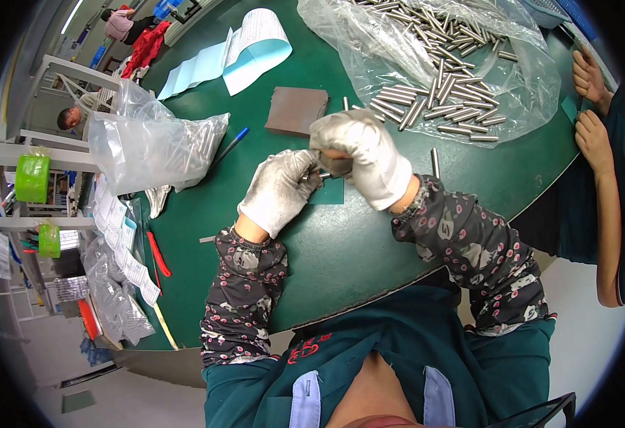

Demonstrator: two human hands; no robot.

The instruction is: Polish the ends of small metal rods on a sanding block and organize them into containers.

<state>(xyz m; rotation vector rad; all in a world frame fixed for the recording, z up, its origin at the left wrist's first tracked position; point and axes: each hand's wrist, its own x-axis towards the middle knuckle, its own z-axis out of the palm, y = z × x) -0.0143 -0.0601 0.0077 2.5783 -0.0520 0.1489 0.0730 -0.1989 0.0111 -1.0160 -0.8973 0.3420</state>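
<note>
My left hand (278, 189), in a dirty white glove, is closed with a short shiny metal pin (324, 175) at its fingertips. Right beside it my right hand (366, 153), also gloved, is curled shut; whatever its fingers hold is hidden. Under the hands lies a small dark green square (334, 192) on the green table (369, 242). A brown rectangular block (297, 110) sits just beyond them. Single metal pins stand or lie close by, one beyond my right hand (345, 103) and another to its right (435, 162).
A clear plastic sheet (534, 107) holds a large pile of metal pins (462, 93) at the far right. A filled plastic bag (152, 146), blue pen (230, 144), papers (255, 50) and red-handled tool (158, 253) lie leftward. A co-worker's hands (592, 135) rest at the right edge.
</note>
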